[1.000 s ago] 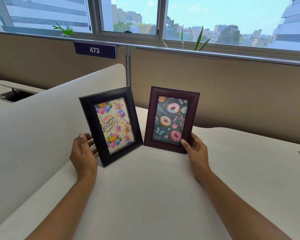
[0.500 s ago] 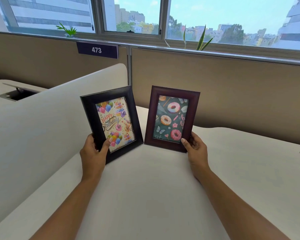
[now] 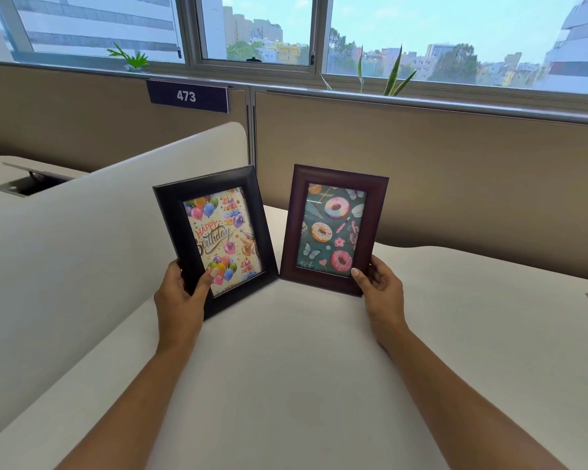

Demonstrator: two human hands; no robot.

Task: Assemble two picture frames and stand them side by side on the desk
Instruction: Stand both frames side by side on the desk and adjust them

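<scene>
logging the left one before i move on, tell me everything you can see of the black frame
The black frame is a portrait rectangle with a wide, dark, wood-look moulding around a "Happy Birthday" print of balloons and cakes. It stands on the white desk, leaning left, its lower right corner at or near the brown frame. The left hand grips its lower left edge, thumb on the front.

A person's left hand (image 3: 180, 300), which a second ago lay beside the black frame (image 3: 170, 212) with its fingers only touching the left edge, now grips that frame at its lower left corner. The fingers wrap behind the edge and the thumb (image 3: 208, 279) crosses the front border, its tip resting on the lower left of the birthday picture (image 3: 223, 239). The hand sits further right than before.
</scene>
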